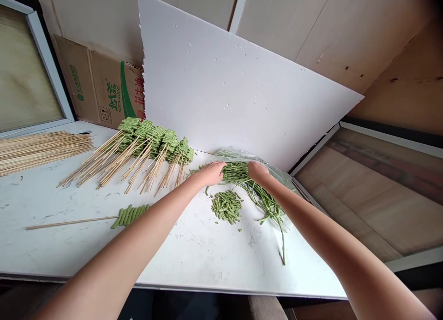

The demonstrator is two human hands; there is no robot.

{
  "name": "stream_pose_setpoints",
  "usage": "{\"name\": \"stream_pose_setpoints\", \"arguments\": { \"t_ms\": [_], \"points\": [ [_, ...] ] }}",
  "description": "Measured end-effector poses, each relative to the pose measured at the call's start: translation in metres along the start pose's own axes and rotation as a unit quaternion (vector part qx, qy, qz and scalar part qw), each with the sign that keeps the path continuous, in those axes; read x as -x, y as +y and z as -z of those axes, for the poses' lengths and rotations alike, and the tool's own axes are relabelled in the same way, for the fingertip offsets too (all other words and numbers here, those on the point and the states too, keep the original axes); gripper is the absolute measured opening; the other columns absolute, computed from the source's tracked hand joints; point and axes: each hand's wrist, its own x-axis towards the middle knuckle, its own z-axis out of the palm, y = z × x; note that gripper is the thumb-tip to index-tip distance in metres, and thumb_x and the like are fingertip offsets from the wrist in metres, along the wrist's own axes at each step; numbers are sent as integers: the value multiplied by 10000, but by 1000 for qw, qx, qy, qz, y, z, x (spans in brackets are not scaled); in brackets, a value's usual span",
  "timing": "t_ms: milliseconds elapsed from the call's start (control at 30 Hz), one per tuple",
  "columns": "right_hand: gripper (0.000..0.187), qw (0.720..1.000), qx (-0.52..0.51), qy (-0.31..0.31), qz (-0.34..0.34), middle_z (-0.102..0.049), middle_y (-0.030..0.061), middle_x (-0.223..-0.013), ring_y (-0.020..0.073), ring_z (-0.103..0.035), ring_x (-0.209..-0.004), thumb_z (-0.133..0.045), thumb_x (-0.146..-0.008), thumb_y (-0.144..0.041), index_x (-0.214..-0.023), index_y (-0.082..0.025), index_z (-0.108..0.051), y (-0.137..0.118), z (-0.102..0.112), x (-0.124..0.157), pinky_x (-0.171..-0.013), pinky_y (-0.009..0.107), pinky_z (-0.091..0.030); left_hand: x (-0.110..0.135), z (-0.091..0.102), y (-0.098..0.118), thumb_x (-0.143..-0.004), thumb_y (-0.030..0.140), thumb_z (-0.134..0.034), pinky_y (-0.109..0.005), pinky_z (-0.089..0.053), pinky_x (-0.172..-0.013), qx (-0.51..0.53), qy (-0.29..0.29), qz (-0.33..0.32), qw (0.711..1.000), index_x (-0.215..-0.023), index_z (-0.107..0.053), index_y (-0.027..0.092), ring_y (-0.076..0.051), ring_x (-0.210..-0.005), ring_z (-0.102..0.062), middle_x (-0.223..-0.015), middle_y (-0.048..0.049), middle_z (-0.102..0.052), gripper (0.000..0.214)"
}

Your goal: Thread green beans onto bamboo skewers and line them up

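A bunch of long green beans (pixel 237 172) lies on a clear plastic bag (pixel 282 177) at the back of the table. At the bunch's left part, my left hand (pixel 210 173) is closed with its fingers curled over the beans. My right hand (pixel 258 171) makes a fist around the same bunch further right; its fingertips are hidden. Loose bean ends trail forward below my right hand. Just in front of the bunch sits a small pile of cut bean pieces (pixel 227 206). Left of it, partly behind my left forearm, lies one skewer of bean pieces (pixel 129 216).
Finished bean skewers (pixel 152 140) are stacked at the back left, sticks pointing forward. Bare bamboo sticks (pixel 41 147) lie at the far left. A white foam board (pixel 235 89) stands behind the table, a cardboard box (pixel 100 85) beside it. The table's front edge (pixel 207 290) is near me.
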Motion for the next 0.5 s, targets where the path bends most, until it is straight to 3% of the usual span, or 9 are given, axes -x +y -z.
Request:
{"name": "stream_pose_setpoints", "arguments": {
  "t_ms": [100, 233, 400, 500],
  "points": [
    [254, 1000, -4, 7, -3, -760, 287, -1086, 346, -766, -998, -542, -1007, -114, -1119, -69, -766, 5, 18, 2, -893, 404, -571, -3, -2, 0, -1008, 299, -557, -465, -478, -1148, 2, 1, -4, 1000, -1598, -441, 181, -369, -1438, -559, -1611, -190, -534, 613],
    [353, 1000, -25, 17, -4, -782, 262, -946, 329, -777, -897, -475, -1089, -262, -1078, -77, -775, 14, 46, 7, -876, 402, -572, -4, -5, 2, -999, 297, -578, -465, -476, -1155, -4, -10, 3, 1000, -1613, -409, 170, -371, -1453, -547, -1612, -200, -527, 650],
    [446, 989, -149, 11, 20, -805, 129, -777, 197, -753, -674, -436, -1130, -398, -998, -115, -754, 31, 76, 15, -767, 279, -585, -9, -13, -2, -993, 324, -600, -477, -482, -1147, 6, -7, -10, 1000, -1588, -431, 166, -385, -1459, -541, -1618, -213, -515, 639],
    [466, 975, -215, 44, 22, -802, 105, -745, 165, -724, -592, -438, -1131, -428, -943, -120, -732, 34, 87, 20, -698, 249, -577, -14, -18, -5, -981, 345, -623, -479, -493, -1136, 13, -7, -25, 1000, -1574, -453, 184, -385, -1443, -557, -1576, -202, -569, 637]
  ]
}}
